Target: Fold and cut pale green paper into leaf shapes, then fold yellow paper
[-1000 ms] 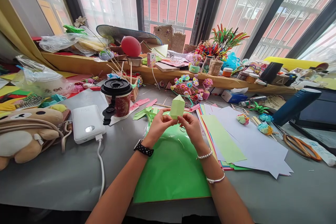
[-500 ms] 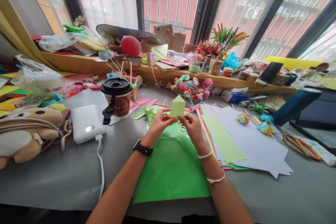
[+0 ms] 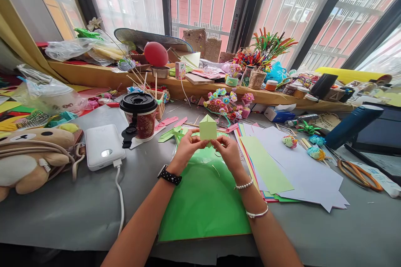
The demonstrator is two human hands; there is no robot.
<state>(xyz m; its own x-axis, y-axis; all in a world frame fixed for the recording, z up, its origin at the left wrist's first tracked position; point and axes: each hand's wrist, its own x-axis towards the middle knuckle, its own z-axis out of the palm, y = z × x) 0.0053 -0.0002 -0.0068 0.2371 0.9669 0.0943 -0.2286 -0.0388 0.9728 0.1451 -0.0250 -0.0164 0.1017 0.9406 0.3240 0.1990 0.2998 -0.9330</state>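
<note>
A folded light green paper [image 3: 207, 129], square below with a pointed top, is held up between my two hands. My left hand [image 3: 189, 148] pinches its lower left part with thumb and fingers. At the lower right, the fingertips of my right hand [image 3: 229, 150] grip it too. Beneath my wrists lies a glossy green sheet [image 3: 203, 204]. Scissors, mostly hidden, lie behind my right fingers. Folded green paper strips [image 3: 171, 133] rest just beyond my left hand.
To the left stand a lidded coffee cup [image 3: 138, 114], a white power bank [image 3: 105, 147] with a cable, and a plush bear [image 3: 34, 162]. On the right are stacked paper sheets [image 3: 300, 162], orange-handled scissors [image 3: 360, 175] and a dark blue bottle [image 3: 354, 126]. Crafts crowd the windowsill.
The folded paper has shifted slightly left and turned, so its front face now looks flatter and wider. Both hands keep their pinch on it.
</note>
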